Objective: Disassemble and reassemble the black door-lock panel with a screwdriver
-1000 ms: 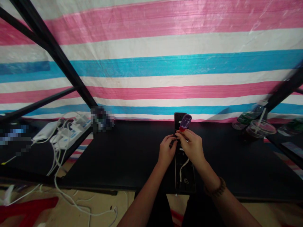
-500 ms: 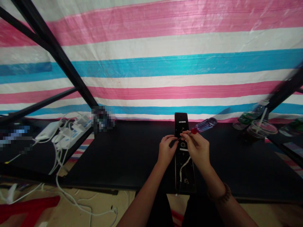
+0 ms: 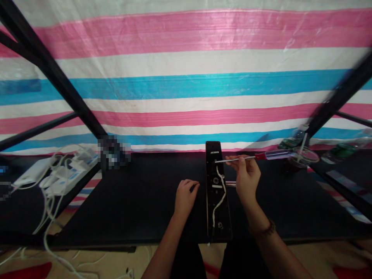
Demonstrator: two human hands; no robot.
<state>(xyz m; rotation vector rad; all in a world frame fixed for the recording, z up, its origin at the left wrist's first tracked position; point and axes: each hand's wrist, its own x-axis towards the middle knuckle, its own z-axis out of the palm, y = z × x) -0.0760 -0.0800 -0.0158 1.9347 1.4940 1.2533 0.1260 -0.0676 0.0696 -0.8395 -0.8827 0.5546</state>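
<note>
While the long black panel (image 3: 216, 193) lies lengthwise on the black table (image 3: 145, 201), a screwdriver (image 3: 250, 157) is held level above its far end by the right hand (image 3: 245, 176). The fingers are closed around the metal shaft near its middle; the tip points left over the panel and the red collar and clear handle point right. A second ago the tool was held almost upright at the panel, handle uppermost, with both hands pinched together at the tip; it has since been swung down to horizontal and slid out to the right. The left hand (image 3: 185, 195) has been withdrawn from the tool and is now resting on the table just left of the panel, fingers loosely curled, with nothing seen in its grasp. It is judged that the driving stroke has been broken off. A white cord (image 3: 218, 197) lies along the panel. Drinks cups (image 3: 302, 155) stand at the far right.
</note>
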